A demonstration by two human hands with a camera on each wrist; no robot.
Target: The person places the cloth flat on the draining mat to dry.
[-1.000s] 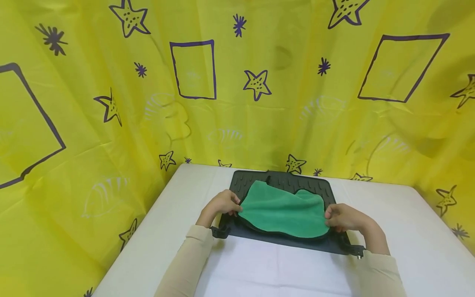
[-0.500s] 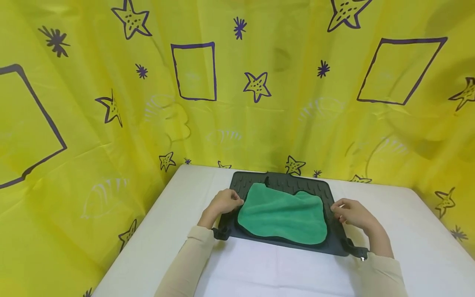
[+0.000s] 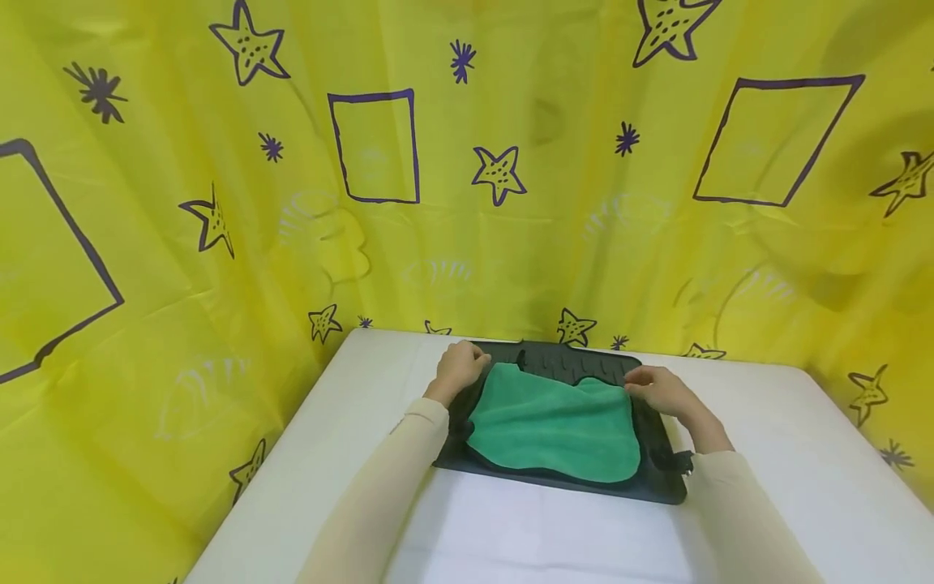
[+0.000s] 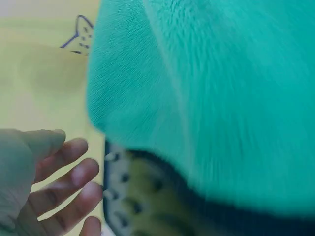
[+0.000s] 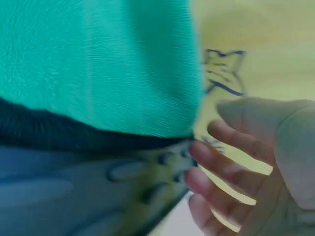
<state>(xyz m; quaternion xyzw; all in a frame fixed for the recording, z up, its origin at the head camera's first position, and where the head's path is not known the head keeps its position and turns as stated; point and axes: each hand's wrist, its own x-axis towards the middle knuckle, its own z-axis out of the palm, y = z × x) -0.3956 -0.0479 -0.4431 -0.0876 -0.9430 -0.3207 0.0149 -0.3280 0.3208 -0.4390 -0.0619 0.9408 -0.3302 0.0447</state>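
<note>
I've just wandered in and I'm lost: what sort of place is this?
Probably a small indoor work booth, though I can't be sure. A star-patterned yellow curtain hangs around a white table, where a green cloth lies on a dark tray.

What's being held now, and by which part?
Nothing is held: neither the left hand nor the right hand grips the green cloth or the dark tray under it.

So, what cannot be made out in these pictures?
Head view: middle of the dark mat, under the green cloth.
Left wrist view: rest of the left hand, cut off at the left edge.
Right wrist view: rest of the right hand, cut off at the right edge.
</note>
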